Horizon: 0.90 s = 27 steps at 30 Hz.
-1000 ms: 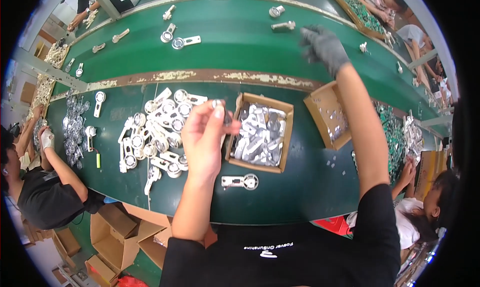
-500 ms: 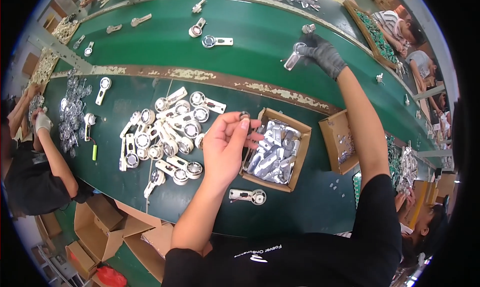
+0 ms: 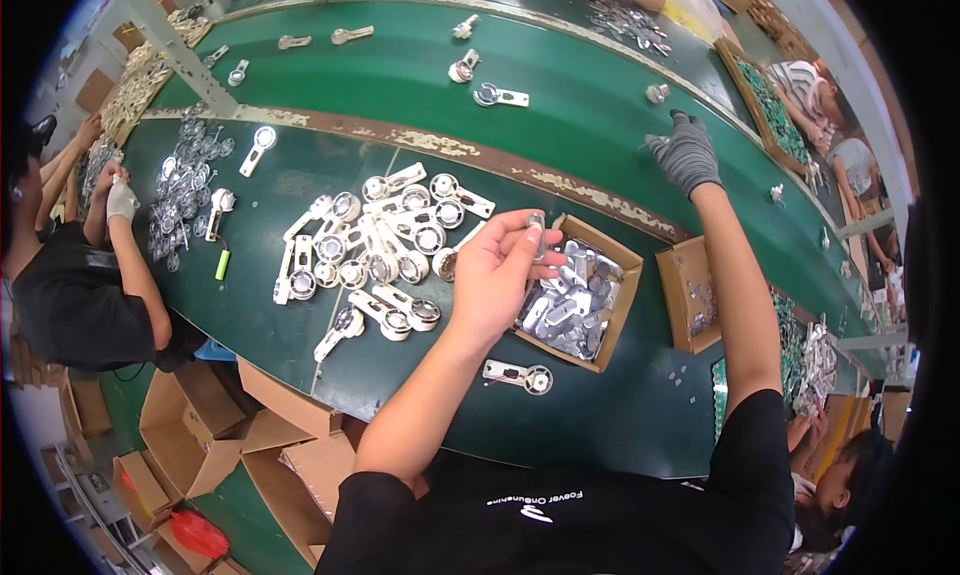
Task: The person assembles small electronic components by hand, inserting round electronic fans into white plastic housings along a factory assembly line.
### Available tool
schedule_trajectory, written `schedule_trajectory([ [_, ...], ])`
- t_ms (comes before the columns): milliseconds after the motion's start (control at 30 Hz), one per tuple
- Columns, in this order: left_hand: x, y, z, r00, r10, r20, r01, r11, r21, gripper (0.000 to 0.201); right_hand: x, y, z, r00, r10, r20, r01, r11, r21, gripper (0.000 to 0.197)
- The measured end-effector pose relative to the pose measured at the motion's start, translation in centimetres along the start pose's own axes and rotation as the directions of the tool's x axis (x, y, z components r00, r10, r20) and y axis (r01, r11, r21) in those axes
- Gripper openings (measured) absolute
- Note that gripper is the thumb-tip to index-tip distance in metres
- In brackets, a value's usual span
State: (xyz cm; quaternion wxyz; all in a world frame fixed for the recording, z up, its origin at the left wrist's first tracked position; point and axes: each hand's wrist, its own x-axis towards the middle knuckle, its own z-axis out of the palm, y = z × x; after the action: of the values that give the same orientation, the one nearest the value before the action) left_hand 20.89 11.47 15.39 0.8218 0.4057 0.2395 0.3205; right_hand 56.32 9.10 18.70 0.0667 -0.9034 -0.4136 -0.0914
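My bare left hand [image 3: 492, 285] is closed, pinching a small oblong silvery piece [image 3: 538, 237] between thumb and fingers. Just under that hand stands a cardboard box [image 3: 618, 320] heaped with similar silvery pieces [image 3: 572, 303]. My right hand [image 3: 686, 157], in a grey knit glove, reaches over the green belt [image 3: 590, 125]. Its fingers are apart and nothing shows in them. A small white part [image 3: 657, 93] lies on the belt beyond its fingertips. One white handheld-fan housing [image 3: 518, 377] lies on the table, nearer me than the box.
A pile of white fan housings [image 3: 385, 240] covers the table left of my left hand. To the right stands a second cardboard box [image 3: 672, 285] with small bits. A paint-worn ledge [image 3: 450, 145] separates table from belt. A co-worker [image 3: 80, 295] sits at the left.
The white fan housing at my right hand's fingers is no longer visible, and those fingers have spread. My left hand now shows more of the silvery piece. The whole view has shifted.
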Motion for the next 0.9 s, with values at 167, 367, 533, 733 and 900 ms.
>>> schedule_trajectory([
  [167, 0.2, 0.1, -0.6, 0.999, -0.019, -0.027, 0.018, 0.998, -0.058, 0.023, 1.9, -8.9, 3.7, 0.884, -0.462, -0.074, 0.462, 0.887, -0.024, 0.07],
  [367, 0.3, -0.2, -0.8, 1.0, -0.027, -0.006, 0.026, 0.995, -0.093, 0.023, 3.0, -20.5, 5.4, 0.765, -0.626, 0.149, 0.634, 0.774, -0.001, 0.045],
  [533, 0.4, 0.2, -0.9, 1.0, -0.024, -0.02, 0.021, 0.994, -0.108, 0.032, 1.9, -19.1, 4.4, 0.818, -0.575, 0.029, 0.56, 0.806, 0.191, 0.026],
  [733, 0.7, 1.4, -1.7, 0.994, -0.059, -0.089, 0.044, 0.986, -0.164, 0.032, -5.1, -14.3, -6.3, 0.745, -0.649, 0.155, -0.26, -0.069, 0.963, 0.058],
  [900, 0.8, 1.6, -1.7, 0.982, -0.169, 0.08, 0.184, 0.955, -0.233, 0.051, -8.3, -12.8, -5.9, 0.657, -0.745, 0.116, -0.035, 0.123, 0.992, 0.061],
])
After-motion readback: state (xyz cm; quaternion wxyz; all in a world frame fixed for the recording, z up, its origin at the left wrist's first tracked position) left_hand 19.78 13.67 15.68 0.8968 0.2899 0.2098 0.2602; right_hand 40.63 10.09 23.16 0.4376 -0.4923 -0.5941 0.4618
